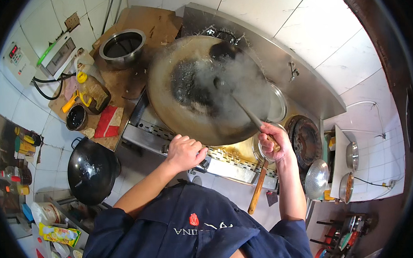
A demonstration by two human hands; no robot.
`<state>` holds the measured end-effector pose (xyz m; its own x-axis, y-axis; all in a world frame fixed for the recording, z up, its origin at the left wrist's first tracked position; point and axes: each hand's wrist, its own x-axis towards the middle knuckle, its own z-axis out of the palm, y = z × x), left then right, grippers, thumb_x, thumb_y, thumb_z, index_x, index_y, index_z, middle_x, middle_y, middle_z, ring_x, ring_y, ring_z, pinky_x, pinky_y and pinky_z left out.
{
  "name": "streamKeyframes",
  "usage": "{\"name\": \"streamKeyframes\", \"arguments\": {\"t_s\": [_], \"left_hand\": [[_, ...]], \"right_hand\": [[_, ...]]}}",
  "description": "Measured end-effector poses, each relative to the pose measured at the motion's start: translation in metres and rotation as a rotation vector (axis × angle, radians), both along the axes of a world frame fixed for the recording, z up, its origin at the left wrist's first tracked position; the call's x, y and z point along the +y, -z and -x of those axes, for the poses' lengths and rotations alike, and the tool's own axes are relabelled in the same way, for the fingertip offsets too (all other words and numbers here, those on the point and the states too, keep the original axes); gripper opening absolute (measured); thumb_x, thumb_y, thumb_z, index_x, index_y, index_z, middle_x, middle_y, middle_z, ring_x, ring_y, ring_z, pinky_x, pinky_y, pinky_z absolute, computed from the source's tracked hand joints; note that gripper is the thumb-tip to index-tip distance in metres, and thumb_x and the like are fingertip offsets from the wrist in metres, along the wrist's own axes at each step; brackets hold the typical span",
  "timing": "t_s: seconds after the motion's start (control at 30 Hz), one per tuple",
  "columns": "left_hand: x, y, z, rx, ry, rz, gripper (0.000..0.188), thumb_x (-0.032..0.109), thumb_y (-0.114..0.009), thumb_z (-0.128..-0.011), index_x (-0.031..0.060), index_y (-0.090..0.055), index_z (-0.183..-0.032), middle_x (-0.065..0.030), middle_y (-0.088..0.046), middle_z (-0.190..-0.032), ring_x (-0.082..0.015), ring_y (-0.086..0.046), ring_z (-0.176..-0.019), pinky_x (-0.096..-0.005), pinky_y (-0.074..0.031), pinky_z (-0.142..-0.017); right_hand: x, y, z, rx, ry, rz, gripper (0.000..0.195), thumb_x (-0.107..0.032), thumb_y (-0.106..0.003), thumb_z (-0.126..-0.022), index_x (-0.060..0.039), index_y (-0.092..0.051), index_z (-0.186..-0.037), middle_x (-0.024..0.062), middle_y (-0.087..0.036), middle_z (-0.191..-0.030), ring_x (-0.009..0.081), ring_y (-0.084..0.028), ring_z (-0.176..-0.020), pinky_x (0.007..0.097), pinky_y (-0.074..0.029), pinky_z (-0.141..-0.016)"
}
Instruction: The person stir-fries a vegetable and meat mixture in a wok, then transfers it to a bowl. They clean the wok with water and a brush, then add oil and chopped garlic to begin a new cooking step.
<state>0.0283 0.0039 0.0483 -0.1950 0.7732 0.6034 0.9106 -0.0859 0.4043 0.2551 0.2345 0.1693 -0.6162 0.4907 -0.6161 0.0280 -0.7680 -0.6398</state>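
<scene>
A large wok (163, 96) sits on the stove, with steam rising from dark, bubbling liquid (187, 85) inside it. My right hand (275, 141) is closed around the wooden handle of a long metal ladle (247, 110), whose bowl end reaches into the wok and is partly veiled by steam. Curled near the wok's front rim, my left hand (186, 152) lies over the stove's front edge; whether it grips a knob or the rim there cannot be told. A second wooden handle (258, 190) sticks out over the stove edge below my right hand.
Left of the wok, a worktop (125, 84) carries a metal pot (121, 46), an oil jug (94, 92), a dark bowl (76, 116) and a red packet (107, 123). A black wok (92, 170) stands lower left. At right are a round burner (304, 140) and a perforated strainer (317, 179).
</scene>
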Motion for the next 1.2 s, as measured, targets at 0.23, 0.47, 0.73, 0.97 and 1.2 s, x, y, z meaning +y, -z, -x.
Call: {"name": "streamKeyframes", "arguments": {"t_s": [0.23,0.47,0.73,0.97,1.2], "left_hand": [[0.000,-0.004,-0.001,0.007,-0.017,-0.016,0.031,0.026,-0.076,-0.078,0.0129,-0.055,-0.058,-0.0028,-0.056,-0.058,-0.0232,-0.053,-0.057,-0.0383,-0.037,-0.059],[0.002,-0.007,-0.006,-0.010,-0.042,-0.024,0.033,0.026,-0.077,-0.077,0.0136,-0.054,-0.057,-0.0018,-0.054,-0.057,-0.0226,-0.054,-0.057,-0.0372,-0.038,-0.059],[0.001,0.000,-0.006,0.018,-0.071,-0.029,0.033,0.026,-0.077,-0.076,0.0131,-0.053,-0.057,-0.0024,-0.053,-0.057,-0.0236,-0.053,-0.056,-0.0379,-0.037,-0.058],[0.000,-0.002,-0.005,0.019,-0.067,-0.049,0.034,0.025,-0.076,-0.077,0.0129,-0.052,-0.057,-0.0029,-0.053,-0.056,-0.0238,-0.053,-0.056,-0.0380,-0.037,-0.058],[0.004,0.002,-0.004,0.007,-0.023,-0.082,0.032,0.023,-0.077,-0.076,0.0121,-0.053,-0.058,-0.0033,-0.053,-0.058,-0.0238,-0.053,-0.058,-0.0388,-0.036,-0.059]], "right_hand": [[0.027,0.013,-0.025,-0.529,0.144,-0.905,0.052,-0.004,-0.057,-0.092,-0.0135,-0.055,-0.144,-0.0012,-0.050,-0.060,0.0111,-0.045,-0.037,0.0286,-0.035,-0.034],[0.119,0.096,-0.090,-1.095,-0.069,-1.044,0.038,-0.001,-0.050,-0.086,-0.0049,-0.065,-0.121,0.0086,-0.060,-0.062,0.0198,-0.054,-0.040,0.0344,-0.043,-0.036],[0.181,0.124,-0.125,-0.134,0.256,0.126,0.025,-0.017,-0.058,-0.097,-0.0071,-0.055,-0.075,0.0003,-0.054,-0.056,0.0092,-0.046,-0.039,0.0213,-0.041,-0.035],[0.126,0.041,-0.163,0.093,0.276,0.181,0.031,-0.023,-0.059,-0.099,-0.0052,-0.056,-0.075,0.0042,-0.061,-0.063,0.0106,-0.052,-0.041,0.0231,-0.044,-0.035],[0.034,-0.059,-0.172,0.050,0.244,-0.112,0.016,-0.016,-0.052,-0.103,-0.0102,-0.055,-0.117,0.0087,-0.062,-0.067,0.0120,-0.049,-0.037,0.0231,-0.038,-0.029]]}}
